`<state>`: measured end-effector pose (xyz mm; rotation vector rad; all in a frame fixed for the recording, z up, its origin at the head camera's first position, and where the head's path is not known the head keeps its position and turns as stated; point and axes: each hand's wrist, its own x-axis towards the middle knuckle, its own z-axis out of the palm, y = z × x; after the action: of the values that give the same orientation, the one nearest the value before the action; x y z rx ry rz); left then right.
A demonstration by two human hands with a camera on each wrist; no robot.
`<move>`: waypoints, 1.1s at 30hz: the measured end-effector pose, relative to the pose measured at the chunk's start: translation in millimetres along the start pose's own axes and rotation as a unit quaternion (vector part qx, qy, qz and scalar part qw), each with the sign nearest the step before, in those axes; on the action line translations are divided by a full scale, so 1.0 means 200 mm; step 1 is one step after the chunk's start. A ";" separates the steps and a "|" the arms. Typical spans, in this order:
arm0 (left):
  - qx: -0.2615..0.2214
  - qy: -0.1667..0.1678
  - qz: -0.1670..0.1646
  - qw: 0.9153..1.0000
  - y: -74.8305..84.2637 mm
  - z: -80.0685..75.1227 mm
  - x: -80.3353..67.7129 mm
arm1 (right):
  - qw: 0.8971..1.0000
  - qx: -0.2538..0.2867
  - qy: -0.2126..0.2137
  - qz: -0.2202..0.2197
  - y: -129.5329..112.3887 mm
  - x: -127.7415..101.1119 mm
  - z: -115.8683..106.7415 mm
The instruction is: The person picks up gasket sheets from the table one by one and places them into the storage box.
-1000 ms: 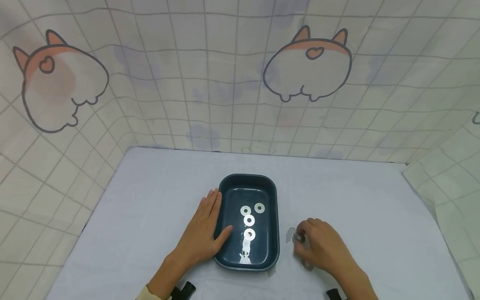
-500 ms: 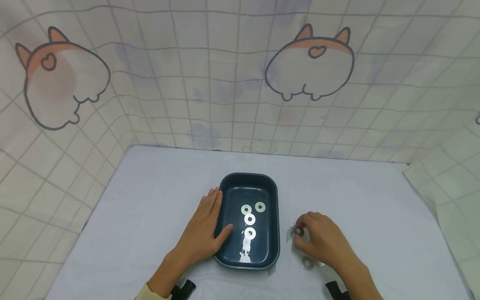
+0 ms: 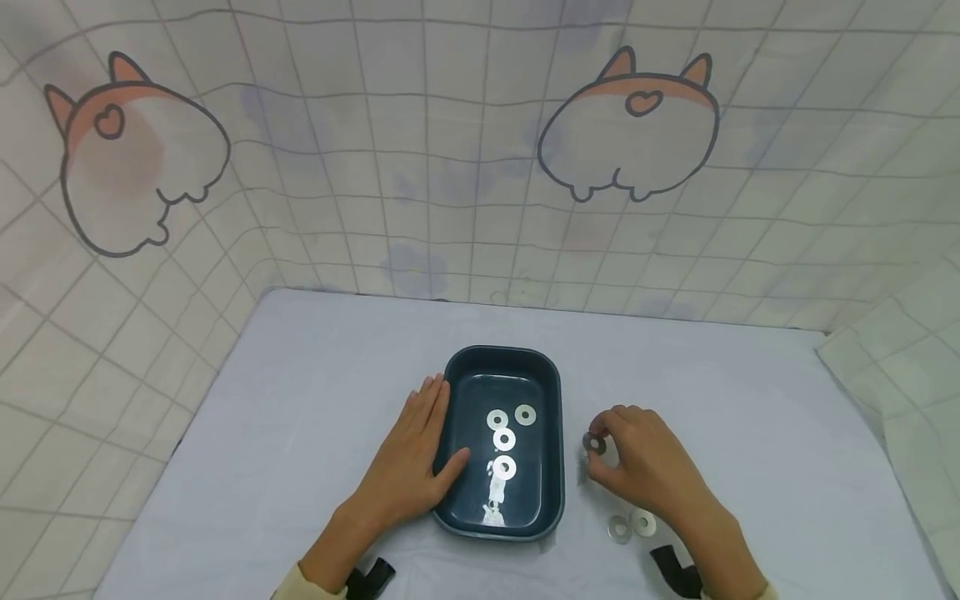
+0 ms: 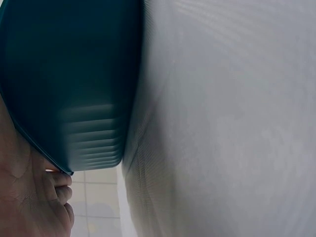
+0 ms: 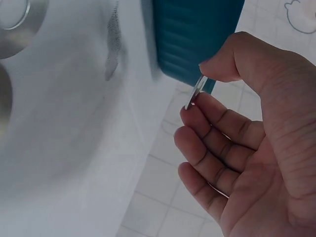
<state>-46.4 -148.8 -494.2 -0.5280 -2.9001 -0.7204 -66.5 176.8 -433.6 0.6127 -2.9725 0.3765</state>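
In the head view a dark teal rectangular tray [image 3: 525, 500] stands on the white-covered table, with several silver washers [image 3: 504, 431] lying flat in it. My left hand [image 3: 408, 462] rests along the tray's left rim, fingers straight, thumb over the edge. Just right of the tray, my right hand [image 3: 637, 458] pinches one metal washer [image 5: 196, 91] between thumb and fingertips. Seen edge-on in the right wrist view, that washer is off the table. Two more washers lie below the right hand, a greyer one [image 3: 613, 537] and a brighter one [image 3: 637, 532].
White cloth [image 3: 322, 367] covers the table. A hanging sheet [image 3: 450, 167] with a grid and cartoon animal prints surrounds its back and sides. Black wrist straps [image 3: 369, 579] show at the front. A small patch [image 3: 547, 543] marks the cloth near the tray's lower right corner.
My right hand has risen from the cloth and moved slightly away from me with the pinched washer, uncovering the two washers below. The left hand stays on the tray rim.
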 end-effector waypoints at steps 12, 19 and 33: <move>0.008 0.009 0.009 1.000 0.00 0.01 0.01 | 1.000 -0.002 -0.001 -0.013 -0.01 0.05 -0.03; 0.001 -0.003 0.002 1.000 0.00 -0.01 0.01 | 1.000 0.007 -0.007 -0.017 -0.03 0.08 -0.05; 0.006 0.018 0.003 1.000 0.00 0.02 0.00 | 0.999 0.008 -0.004 -0.040 -0.08 0.14 -0.08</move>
<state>-45.8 -147.5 -497.2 -0.5155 -2.8674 -0.7024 -85.6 155.8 -410.1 0.7329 -2.9438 0.3942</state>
